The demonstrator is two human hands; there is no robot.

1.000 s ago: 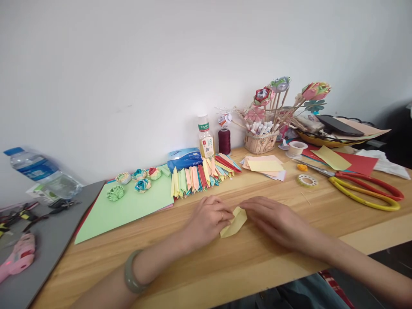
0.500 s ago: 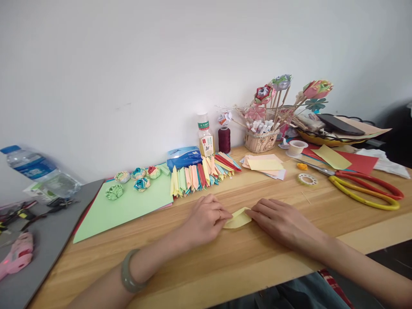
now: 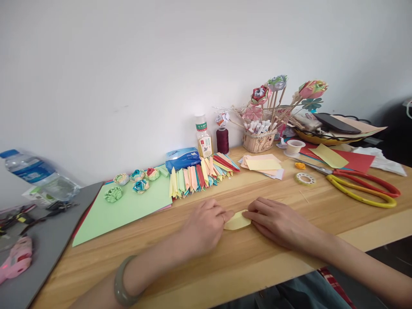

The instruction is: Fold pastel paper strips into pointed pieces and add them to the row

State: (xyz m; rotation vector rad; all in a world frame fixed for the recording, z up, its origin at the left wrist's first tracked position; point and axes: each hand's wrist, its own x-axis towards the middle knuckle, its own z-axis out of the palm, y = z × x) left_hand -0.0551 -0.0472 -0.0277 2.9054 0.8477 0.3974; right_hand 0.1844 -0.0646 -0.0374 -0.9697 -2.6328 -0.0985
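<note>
A small piece of folded yellow paper lies on the wooden table between my two hands. The fingers of my left hand are closed on its left end, with a ring on one finger and a bangle on the wrist. On the right end, my right hand presses with its fingertips, the fingers bent together. Parts of both paper ends are hidden under the fingers. Beyond my hands stands a row of folded coloured paper pieces, and a stack of pale paper rectangles lies to its right.
Paper flowers sit on a green sheet at left. Scissors, a tape roll and a toothpick lie at right. Along the wall are a drink bottle, a thread spool and a flower basket.
The yellow paper now looks narrower and flatter, its upper edge folded down. Both hands stay at its ends, and my right fingertips have shifted slightly left. The whole view has shifted a little.
</note>
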